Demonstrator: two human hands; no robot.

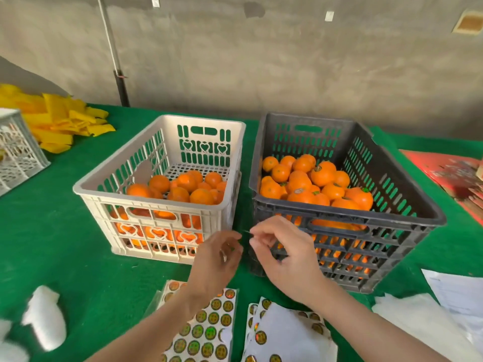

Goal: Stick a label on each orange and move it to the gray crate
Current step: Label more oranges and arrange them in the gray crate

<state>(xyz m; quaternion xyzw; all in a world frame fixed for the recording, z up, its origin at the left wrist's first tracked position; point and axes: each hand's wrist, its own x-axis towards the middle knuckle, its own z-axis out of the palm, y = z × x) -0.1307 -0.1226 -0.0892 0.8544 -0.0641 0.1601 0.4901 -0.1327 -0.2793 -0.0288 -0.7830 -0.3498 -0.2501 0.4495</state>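
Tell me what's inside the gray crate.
The gray crate holds a pile of oranges. The pile hides its floor; lower fruit shows only through the slots in the near wall.

A green cloth (pixel 65 244) covers the table. A pile of yellow material (pixel 60 124) lies at the far left. A white lattice crate (pixel 15 150) stands just beside it, cut off by the left edge. Blurred white pieces (pixel 44 317) lie at the near left. White paper sheets (pixel 454 291) lie at the near right. A flat red item (pixel 449 173) lies farther back on the right. A dark pole (pixel 121 87) stands against the gray wall (pixel 261 61).
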